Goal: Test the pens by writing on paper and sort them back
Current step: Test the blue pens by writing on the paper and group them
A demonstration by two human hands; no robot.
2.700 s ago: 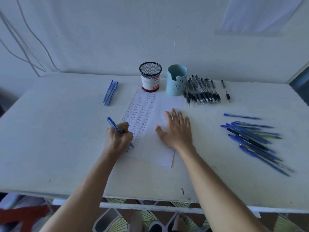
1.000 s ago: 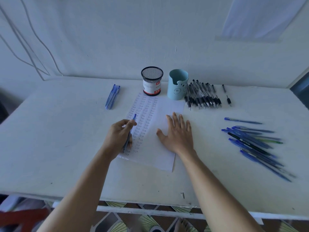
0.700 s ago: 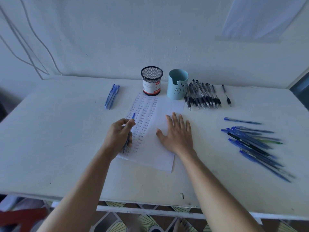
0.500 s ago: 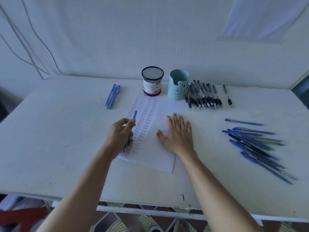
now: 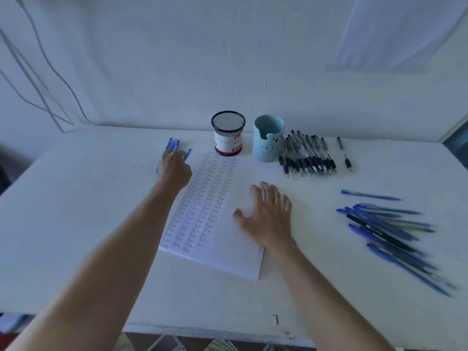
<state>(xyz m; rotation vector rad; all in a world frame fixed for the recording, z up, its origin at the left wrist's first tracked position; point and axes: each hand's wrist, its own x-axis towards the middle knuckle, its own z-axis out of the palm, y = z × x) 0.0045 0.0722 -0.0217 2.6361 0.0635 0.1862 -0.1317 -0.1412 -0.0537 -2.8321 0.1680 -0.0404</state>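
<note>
Currently the blue pen (image 5: 188,153) is in the left hand (image 5: 174,171), at the far left part of the table (image 5: 76,211), just left of the paper (image 5: 228,249). Only the pen's far end shows, sticking out past the knuckles. The fingers are curled around it, though the back of the hand hides exactly how they sit. This hand lies over a small group of blue pens (image 5: 172,143) whose ends show above and below it.

The paper lies at the table's centre, its left half filled with columns of the written word "test". The right hand (image 5: 268,219) rests flat on the blank right half, fingers spread and straight, holding nothing.

Behind the paper stand a black mesh cup (image 5: 228,134) and, to its right, a pale blue cup (image 5: 268,140). A row of black pens (image 5: 306,155) lies just right of the pale blue cup. Well apart, at the right side of the table, lies a heap of blue pens (image 5: 385,231), with a single pen (image 5: 369,195) just behind it
</note>
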